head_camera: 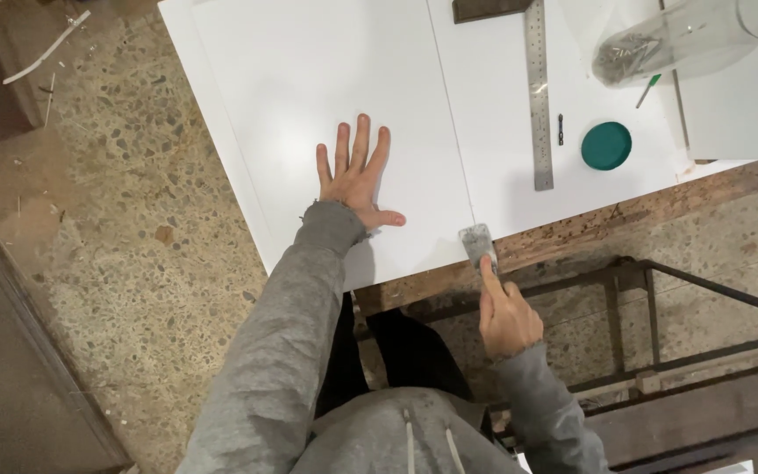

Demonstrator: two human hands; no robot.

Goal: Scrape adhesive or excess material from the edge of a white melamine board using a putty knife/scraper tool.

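The left hand point(354, 175) lies flat on the white board point(309, 79), fingers spread wide, holding nothing. It looks like it presses down so the board cannot slide.

The right hand point(506, 318) is closed around a scraper point(477, 243). One finger lies straight along the handle, likely to steer it. The flat metal blade sits just past the fingertip, right at the near edge of the board, where a thin seam point(451, 114) runs away from the hand between two white pieces. The blade seems to touch that edge, but I cannot tell if it is pushed into the seam.

Past the blade, farther up the board, lies a long metal ruler point(538, 96), close beside the seam. To the outer side of the ruler is a small dark bit point(560, 129), then a round green lid point(606, 146). Farther still is a clear jar point(686, 35) on its side with small metal pieces in it. These are well apart from the blade.

Between the two hands the board is bare, so there is room to slide up along the seam. Under the right hand the board ends and a wood bench edge point(625, 215) sticks out. Below that are a metal frame point(660, 272) and the speckled floor point(133, 219).
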